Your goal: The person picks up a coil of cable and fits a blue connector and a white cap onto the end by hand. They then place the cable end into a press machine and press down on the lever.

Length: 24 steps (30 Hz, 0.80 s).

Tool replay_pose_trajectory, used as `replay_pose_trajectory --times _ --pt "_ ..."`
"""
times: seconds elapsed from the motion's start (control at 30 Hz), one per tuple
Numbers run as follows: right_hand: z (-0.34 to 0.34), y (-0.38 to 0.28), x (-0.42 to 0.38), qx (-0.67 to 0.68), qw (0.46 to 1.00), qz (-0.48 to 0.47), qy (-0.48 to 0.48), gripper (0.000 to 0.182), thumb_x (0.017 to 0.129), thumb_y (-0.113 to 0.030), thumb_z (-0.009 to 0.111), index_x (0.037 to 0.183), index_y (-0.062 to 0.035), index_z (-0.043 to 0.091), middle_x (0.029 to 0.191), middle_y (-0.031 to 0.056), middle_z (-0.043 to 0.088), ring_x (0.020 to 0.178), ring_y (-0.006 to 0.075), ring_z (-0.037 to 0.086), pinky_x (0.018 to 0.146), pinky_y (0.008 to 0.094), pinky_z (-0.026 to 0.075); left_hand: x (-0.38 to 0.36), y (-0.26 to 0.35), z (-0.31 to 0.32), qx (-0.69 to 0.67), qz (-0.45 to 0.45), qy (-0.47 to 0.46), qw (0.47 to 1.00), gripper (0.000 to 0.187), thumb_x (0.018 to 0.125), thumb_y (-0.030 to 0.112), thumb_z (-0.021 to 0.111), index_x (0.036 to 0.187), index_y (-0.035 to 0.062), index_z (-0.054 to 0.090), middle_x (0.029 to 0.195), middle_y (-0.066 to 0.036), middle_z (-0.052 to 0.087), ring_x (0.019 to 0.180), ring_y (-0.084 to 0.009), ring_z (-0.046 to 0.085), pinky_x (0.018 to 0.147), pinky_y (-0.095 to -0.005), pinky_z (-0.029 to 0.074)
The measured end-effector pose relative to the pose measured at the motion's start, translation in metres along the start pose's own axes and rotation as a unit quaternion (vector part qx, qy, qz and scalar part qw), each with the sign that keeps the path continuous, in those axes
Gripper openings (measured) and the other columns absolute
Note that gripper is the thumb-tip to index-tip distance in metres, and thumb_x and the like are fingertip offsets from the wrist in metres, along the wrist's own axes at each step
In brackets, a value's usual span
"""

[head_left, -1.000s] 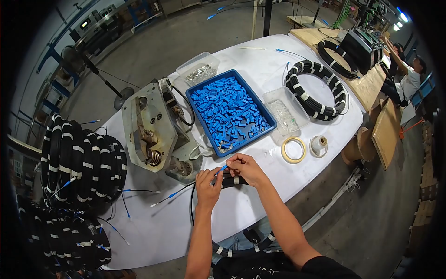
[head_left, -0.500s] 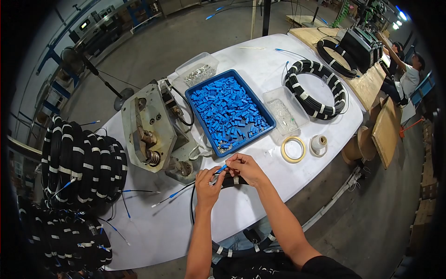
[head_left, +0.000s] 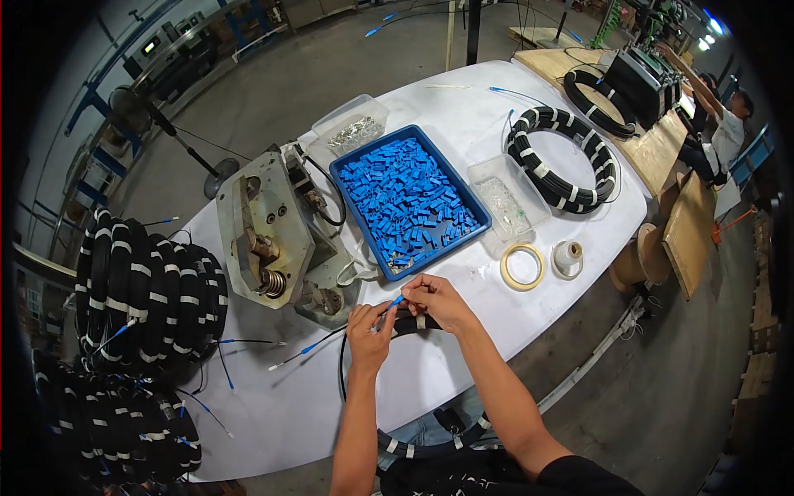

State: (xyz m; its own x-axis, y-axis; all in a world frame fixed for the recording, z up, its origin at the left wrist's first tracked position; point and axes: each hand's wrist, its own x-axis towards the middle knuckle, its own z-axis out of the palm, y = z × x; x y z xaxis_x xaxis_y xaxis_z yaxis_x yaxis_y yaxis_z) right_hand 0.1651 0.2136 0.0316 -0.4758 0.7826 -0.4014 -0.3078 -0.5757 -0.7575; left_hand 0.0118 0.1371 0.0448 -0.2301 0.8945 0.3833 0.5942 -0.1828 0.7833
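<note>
My left hand is closed in a pinch on a black cable with a small blue connector at its end. From the other side, the fingertips of my right hand grip that same connector and partly hide it. Under my hands lies a coil of black cable, bound with white tape and partly covered by my arms. Another cable end with a blue sleeve and a pale tip sticks out to the left of my left hand. Just beyond my fingers stands a blue tray full of small blue connector parts.
A metal press stands left of the tray. Clear plastic boxes hold small parts. A tape roll, a spool and a taped coil lie rightward. Stacked coils crowd the left edge. A person sits far right.
My hands stay almost in place, with only a slight shift of the right fingers at the connector. The person at the far right has moved their head and arm a little.
</note>
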Motion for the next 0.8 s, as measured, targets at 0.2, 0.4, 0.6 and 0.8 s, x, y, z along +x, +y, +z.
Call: replay_pose_trajectory --times 0.2,0.4,0.6,0.8 --pt "0.0004 -0.0006 -0.0011 -0.003 1.0 -0.007 -0.008 0.009 0.09 -0.007 0.067 0.092 -0.0004 0.061 0.073 0.0042 0.06 0.064 0.0123 0.057 0.06 0.0254 0.046 -0.0008 -0.0001 -0.0006 0.001 -0.007 -0.005 1.0 0.011 0.081 0.005 0.073 0.092 0.0029 0.073 0.064 -0.005 0.055 0.063 -0.0166 0.046 0.061 -0.0296 0.037" --pt "0.0011 -0.0019 -0.0019 -0.007 1.0 -0.001 -0.007 0.009 0.09 -0.007 0.068 0.091 -0.0008 0.062 0.071 0.0035 0.06 0.064 0.0118 0.057 0.06 0.0248 0.046 -0.0008 -0.0008 -0.0008 -0.001 -0.007 -0.006 1.0 0.012 0.081 0.005 0.073 0.092 0.0031 0.074 0.064 -0.005 0.054 0.062 -0.0164 0.046 0.061 -0.0294 0.037" --pt "0.0012 -0.0022 -0.0018 -0.007 1.0 -0.002 -0.012 0.009 0.09 -0.007 0.068 0.091 -0.0006 0.062 0.072 0.0038 0.06 0.064 0.0117 0.058 0.06 0.0248 0.045 -0.001 -0.0002 -0.001 0.004 0.001 -0.003 1.0 0.013 0.08 0.004 0.074 0.093 0.0029 0.074 0.063 -0.005 0.054 0.062 -0.0163 0.046 0.061 -0.0291 0.038" --pt "-0.0031 0.002 0.0008 -0.01 1.0 -0.006 -0.024 0.011 0.088 -0.008 0.069 0.094 -0.0006 0.062 0.079 0.0079 0.065 0.063 0.011 0.057 0.059 0.0232 0.046 -0.0016 -0.0021 -0.0007 0.001 -0.001 -0.003 1.0 0.014 0.079 0.004 0.075 0.093 0.0034 0.075 0.062 -0.004 0.053 0.061 -0.0159 0.044 0.06 -0.0292 0.037"
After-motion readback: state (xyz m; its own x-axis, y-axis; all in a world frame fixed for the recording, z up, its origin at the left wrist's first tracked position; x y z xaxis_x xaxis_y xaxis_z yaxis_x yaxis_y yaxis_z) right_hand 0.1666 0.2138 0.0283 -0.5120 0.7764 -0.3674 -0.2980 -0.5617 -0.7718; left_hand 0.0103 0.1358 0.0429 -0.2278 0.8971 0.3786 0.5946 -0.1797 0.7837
